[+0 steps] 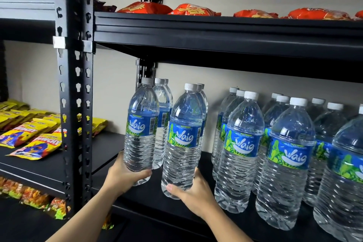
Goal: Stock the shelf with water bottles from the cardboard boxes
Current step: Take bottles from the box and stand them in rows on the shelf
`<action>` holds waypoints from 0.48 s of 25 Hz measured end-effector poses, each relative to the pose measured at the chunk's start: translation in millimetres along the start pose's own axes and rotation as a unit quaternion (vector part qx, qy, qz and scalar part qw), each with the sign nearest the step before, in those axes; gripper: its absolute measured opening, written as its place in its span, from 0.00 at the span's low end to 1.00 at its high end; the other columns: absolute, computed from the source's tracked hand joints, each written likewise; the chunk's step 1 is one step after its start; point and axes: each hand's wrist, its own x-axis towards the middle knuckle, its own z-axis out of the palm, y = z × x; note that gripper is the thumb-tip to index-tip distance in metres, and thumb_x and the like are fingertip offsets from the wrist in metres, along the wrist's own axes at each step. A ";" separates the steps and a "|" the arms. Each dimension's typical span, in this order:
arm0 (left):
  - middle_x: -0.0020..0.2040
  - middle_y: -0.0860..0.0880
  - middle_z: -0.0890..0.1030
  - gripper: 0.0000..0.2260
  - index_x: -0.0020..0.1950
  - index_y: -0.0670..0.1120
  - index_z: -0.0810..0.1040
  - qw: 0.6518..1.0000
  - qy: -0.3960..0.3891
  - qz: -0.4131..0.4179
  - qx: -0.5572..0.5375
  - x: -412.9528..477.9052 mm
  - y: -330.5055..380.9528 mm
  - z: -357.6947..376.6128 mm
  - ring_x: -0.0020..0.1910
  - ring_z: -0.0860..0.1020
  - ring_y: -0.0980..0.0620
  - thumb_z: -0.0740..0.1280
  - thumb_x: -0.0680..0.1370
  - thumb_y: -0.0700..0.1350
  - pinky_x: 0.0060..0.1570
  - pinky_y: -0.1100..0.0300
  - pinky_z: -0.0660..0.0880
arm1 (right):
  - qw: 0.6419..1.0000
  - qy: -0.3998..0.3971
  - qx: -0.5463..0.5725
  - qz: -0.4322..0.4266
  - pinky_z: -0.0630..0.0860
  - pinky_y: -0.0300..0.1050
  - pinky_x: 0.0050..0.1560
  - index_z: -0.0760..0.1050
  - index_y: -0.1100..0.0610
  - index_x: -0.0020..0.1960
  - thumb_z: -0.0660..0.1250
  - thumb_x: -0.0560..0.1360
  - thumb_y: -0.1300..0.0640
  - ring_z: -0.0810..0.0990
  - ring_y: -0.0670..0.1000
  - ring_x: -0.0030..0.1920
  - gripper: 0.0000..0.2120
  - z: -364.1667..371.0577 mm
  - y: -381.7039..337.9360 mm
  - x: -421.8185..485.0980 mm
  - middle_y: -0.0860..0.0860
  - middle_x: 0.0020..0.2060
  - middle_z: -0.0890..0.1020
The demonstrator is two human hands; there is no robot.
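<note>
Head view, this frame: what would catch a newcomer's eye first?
Centre frame, the left hand grips the left Waig bottle low down and the right hand the right Waig bottle, both upright at the black shelf front. Rows of stocked bottles fill its right side. Orange snack packets line the shelf above; yellow packets lie at left.
</note>
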 end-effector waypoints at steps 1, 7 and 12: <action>0.51 0.56 0.83 0.40 0.62 0.55 0.71 1.000 0.000 0.001 0.004 -0.7 0.9 -0.4 0.52 0.81 0.55 0.82 0.54 0.59 0.50 0.58 0.75 | 1.000 0.000 0.000 -0.001 0.69 0.47 0.69 0.64 0.46 0.72 0.70 0.55 0.23 0.72 0.44 0.67 0.51 -0.1 -0.5 -0.5 0.42 0.67 0.73; 0.52 0.55 0.82 0.40 0.64 0.54 0.69 1.000 -0.011 0.001 0.017 -4.2 6.8 -3.8 0.47 0.80 0.58 0.82 0.57 0.59 0.48 0.59 0.78 | 1.000 0.002 -0.007 -0.003 0.68 0.48 0.70 0.63 0.46 0.72 0.69 0.54 0.22 0.71 0.44 0.68 0.53 -0.1 -2.1 -1.5 0.42 0.68 0.72; 0.55 0.52 0.80 0.40 0.67 0.51 0.67 1.000 -0.017 -0.004 0.026 -8.7 12.4 -4.7 0.47 0.79 0.58 0.82 0.60 0.57 0.47 0.61 0.74 | 1.000 -0.006 -0.002 0.000 0.69 0.48 0.69 0.63 0.46 0.72 0.70 0.54 0.23 0.71 0.44 0.67 0.53 -1.3 -3.9 -2.2 0.42 0.67 0.72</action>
